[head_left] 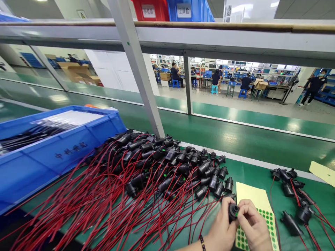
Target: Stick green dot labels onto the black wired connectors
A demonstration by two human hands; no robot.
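Note:
My left hand (222, 226) is closed around a black connector (232, 211) with a red wire, held just above the bench. My right hand (255, 226) pinches at the connector's face, where a small green dot sticker shows. Under my hands lies a pale yellow sheet of green dot stickers (258, 204). A big heap of black connectors with red wires (157, 167) fills the bench to the left. A smaller group of the same connectors (293, 195) lies to the right.
A blue plastic bin (52, 153) with black parts and white sheets sits at the left. A slanted grey frame post (138, 73) rises behind the heap. Another yellow sheet (323, 171) lies far right. Red and blue boxes stand on the shelf above. People work at distant benches.

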